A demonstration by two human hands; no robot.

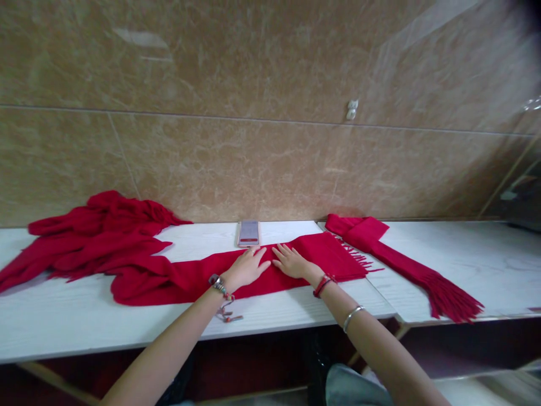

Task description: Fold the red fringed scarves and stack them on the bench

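A long red scarf (329, 254) lies across the white table, its fringed end toward the right. My left hand (247, 269) rests flat on the scarf near its middle, fingers spread. Just to the right, my right hand (292, 261) also lies flat on the cloth with its fingers apart. The scarf is fairly smooth to the right of my hands. Toward the left it becomes loose and rumpled. Neither hand grips the fabric.
A heap of crumpled red cloth (105, 237) lies at the left. Behind my hands, a phone (249, 233) lies by the marbled wall (253, 163). A folded red fringed scarf (401, 265) lies at the right of the white table (465, 254). A dark object (524, 203) stands far right.
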